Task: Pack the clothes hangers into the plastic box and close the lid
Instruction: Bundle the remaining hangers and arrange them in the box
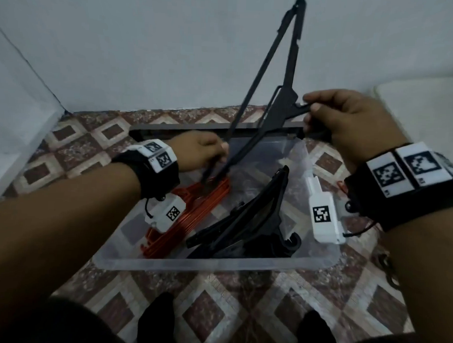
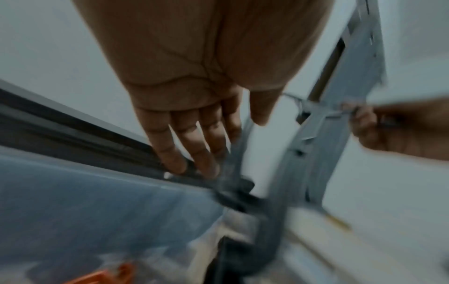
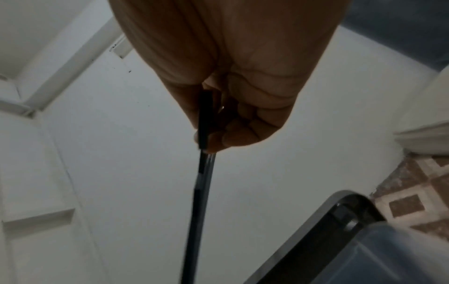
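Observation:
A clear plastic box [image 1: 217, 264] sits open on the tiled floor. Inside it lie orange hangers [image 1: 193, 213] on the left and black hangers [image 1: 257, 223] in the middle. Over the box, a black hanger [image 1: 281, 101] stands tilted, one tip up near the wall. My right hand [image 1: 311, 103] pinches its hook end; the right wrist view shows the fingers [image 3: 233, 132] curled round the black bar [image 3: 198, 192]. My left hand [image 1: 215, 153] is low at the box's far left, its straight fingers [image 2: 199, 153] against the hanger's lower arm [image 2: 313, 153]. The dark grey lid [image 1: 185, 130] lies behind the box.
A pale wall rises just behind the box and lid. White furniture [image 1: 17, 100] stands at the left and a white cushioned edge [image 1: 422, 109] at the right. My dark-socked feet [image 1: 156, 320] are on the patterned floor in front of the box.

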{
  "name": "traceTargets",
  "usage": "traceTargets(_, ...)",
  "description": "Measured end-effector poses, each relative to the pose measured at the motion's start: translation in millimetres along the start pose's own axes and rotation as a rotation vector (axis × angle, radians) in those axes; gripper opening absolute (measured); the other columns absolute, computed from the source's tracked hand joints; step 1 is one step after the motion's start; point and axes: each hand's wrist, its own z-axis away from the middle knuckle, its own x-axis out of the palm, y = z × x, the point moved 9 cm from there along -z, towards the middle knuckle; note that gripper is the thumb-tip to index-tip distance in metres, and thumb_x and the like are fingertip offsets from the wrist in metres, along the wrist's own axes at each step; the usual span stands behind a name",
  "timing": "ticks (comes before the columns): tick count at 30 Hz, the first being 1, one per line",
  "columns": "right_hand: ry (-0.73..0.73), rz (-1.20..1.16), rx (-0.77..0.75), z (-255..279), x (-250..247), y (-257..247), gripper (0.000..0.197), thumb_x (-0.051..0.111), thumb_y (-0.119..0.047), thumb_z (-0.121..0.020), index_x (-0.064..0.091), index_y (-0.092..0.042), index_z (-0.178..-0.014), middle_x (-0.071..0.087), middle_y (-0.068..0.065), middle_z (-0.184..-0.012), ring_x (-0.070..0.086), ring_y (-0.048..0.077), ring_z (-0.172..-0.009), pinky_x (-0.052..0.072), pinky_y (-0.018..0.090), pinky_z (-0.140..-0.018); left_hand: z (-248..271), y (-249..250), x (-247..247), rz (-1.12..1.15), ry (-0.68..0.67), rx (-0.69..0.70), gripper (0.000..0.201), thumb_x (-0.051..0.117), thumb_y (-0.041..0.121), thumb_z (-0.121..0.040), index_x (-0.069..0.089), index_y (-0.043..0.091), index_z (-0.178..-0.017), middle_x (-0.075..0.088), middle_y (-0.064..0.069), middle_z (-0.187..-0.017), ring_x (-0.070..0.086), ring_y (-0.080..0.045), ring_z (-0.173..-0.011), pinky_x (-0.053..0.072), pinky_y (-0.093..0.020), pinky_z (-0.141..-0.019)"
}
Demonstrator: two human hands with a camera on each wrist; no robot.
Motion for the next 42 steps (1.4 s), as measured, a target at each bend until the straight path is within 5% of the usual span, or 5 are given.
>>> traceTargets(5, 0.069, 0.455, -0.180, 3.8, -16.7, -21.8, 0.020, 0.058, -0.018, -0.093, 0.071, -0.029, -0.103, 0.071, -0.012, -0.073, 0.066, 0.002, -0.063, 0.053, 0.014, -0.063, -52.2, -41.7, 106.2, -0.692, -0.390, 0.108, 0.030, 0.071, 0.047, -0.082, 0.065, 0.019, -0.094, 0.047, 0.012, -0.062, 0.057, 0.004, -0.066, 0.039, -0.014, -0.065)
traceTargets(14, 0.000, 0.557, -0.197, -3.1, -0.9, -16.8, 0.022, 0.058, -0.020, -0.091, 0.071, -0.033, -0.104, 0.071, -0.013, -0.075, 0.067, -0.002, -0.071, 0.054, 0.021, -0.076, -104.7, -107.8, 193.1, -1.121, -0.661, -0.124, 0.066, 0.053, 0.082, -0.060, 0.068, 0.021, -0.081, 0.062, 0.002, -0.079, 0.063, -0.026, -0.074, 0.055, -0.041, -0.079)
traceTargets(19, -0.007, 0.466, -0.189, -7.8, 3.1, -12.4, 0.023, 0.052, -0.017, -0.096, 0.068, -0.030, -0.107, 0.071, -0.010, -0.074, 0.065, -0.002, -0.063, 0.047, 0.009, -0.061, -102.0, -102.9, 162.7, -0.981, -0.505, -0.141, 0.007, 0.066, 0.032, -0.084, 0.063, 0.026, -0.085, 0.065, -0.005, -0.084, 0.064, -0.022, -0.075, 0.058, -0.040, -0.078)
traceTargets(33, -0.213, 0.450, -0.018, 2.4, 25.2, 7.4, 0.037, 0.042, -0.004, -0.097, 0.060, -0.032, -0.113, 0.074, -0.005, -0.090, 0.067, 0.013, -0.072, 0.048, 0.023, -0.070, 46.7, 10.3, -52.6, -0.568, 0.302, 0.055, 0.017, 0.062, 0.026, -0.091, 0.067, 0.019, -0.105, 0.066, -0.002, -0.087, 0.062, -0.025, -0.080, 0.037, -0.027, -0.064)
traceTargets(42, -0.202, 0.439, -0.065, 10.6, 47.3, -5.5, 0.037, 0.042, -0.002, -0.093, 0.063, -0.031, -0.104, 0.073, -0.003, -0.085, 0.063, 0.012, -0.070, 0.051, 0.023, -0.071, 53.4, 48.6, -54.9, -0.718, 0.183, 0.198, 0.028, 0.059, 0.026, -0.092, 0.070, 0.036, -0.116, 0.071, 0.000, -0.105, 0.065, -0.024, -0.095, 0.053, -0.036, -0.078)
